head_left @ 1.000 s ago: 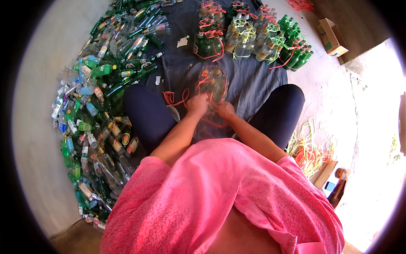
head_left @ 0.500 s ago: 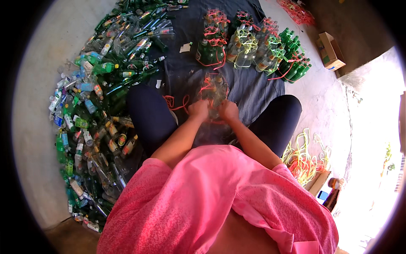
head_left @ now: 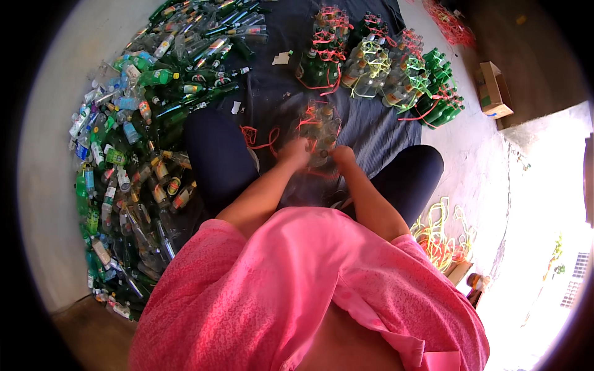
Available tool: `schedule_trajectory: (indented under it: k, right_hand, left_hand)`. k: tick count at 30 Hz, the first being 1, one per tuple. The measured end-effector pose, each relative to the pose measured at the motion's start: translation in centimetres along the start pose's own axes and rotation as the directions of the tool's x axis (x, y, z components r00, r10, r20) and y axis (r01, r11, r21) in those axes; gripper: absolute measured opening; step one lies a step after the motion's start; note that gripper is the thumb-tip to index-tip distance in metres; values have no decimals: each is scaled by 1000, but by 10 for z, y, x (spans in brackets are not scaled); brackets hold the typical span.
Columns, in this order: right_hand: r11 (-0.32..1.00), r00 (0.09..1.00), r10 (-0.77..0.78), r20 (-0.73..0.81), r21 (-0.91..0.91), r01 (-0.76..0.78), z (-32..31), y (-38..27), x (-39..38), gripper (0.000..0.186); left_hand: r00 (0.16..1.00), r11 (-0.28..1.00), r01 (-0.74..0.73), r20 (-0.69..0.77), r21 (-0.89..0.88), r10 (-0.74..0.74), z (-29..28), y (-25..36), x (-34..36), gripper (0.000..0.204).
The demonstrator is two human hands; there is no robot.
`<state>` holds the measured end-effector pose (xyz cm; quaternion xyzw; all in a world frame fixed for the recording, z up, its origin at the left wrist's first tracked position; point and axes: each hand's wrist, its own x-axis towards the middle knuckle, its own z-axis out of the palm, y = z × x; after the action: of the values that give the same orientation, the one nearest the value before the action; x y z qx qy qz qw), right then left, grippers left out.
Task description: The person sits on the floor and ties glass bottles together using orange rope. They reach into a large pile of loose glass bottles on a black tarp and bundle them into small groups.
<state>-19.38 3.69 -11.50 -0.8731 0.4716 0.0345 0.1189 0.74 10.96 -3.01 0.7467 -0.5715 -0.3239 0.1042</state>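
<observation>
Between my knees stands a bundle of clear glass bottles (head_left: 322, 133), with red string (head_left: 307, 121) around and over the necks and another red strand low on the near side. My left hand (head_left: 296, 153) is against the bundle's near left side, its fingers curled in and slightly blurred. At the near right side is my right hand (head_left: 342, 156), closed like a fist. What either hand grips is hidden or too small to make out. A loose loop of red string (head_left: 263, 141) lies left of my left hand.
Loose bottles (head_left: 167, 111) pile up along the left. Tied bottle bundles (head_left: 322, 59) stand beyond on the dark sheet (head_left: 269, 80). Yellow and red strings (head_left: 442, 235) lie by my right knee. At the far right are a cardboard box (head_left: 494, 89) and more red string (head_left: 450, 23).
The bottle bundle has tipped a little, so its tops show more from above. My hands have moved slightly apart. The whole view has also shifted a little.
</observation>
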Motion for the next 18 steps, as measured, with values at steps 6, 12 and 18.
schedule_trajectory:
  k: [6,12,18]
  right_hand:
    - [955,967,-239,-93,-201,217,51,45,10,20]
    - [752,953,303,23,609,-253,30,8,10,19]
    - [651,893,448,-49,703,-288,-9,-34,-16,22]
  left_hand:
    - [930,847,322,-28,-423,-367,-4,43,-11,59]
    - [845,329,501,371,-800,-384,12,19,10,47]
    - [846,279,525,454,-804,-281,16,2,43,34]
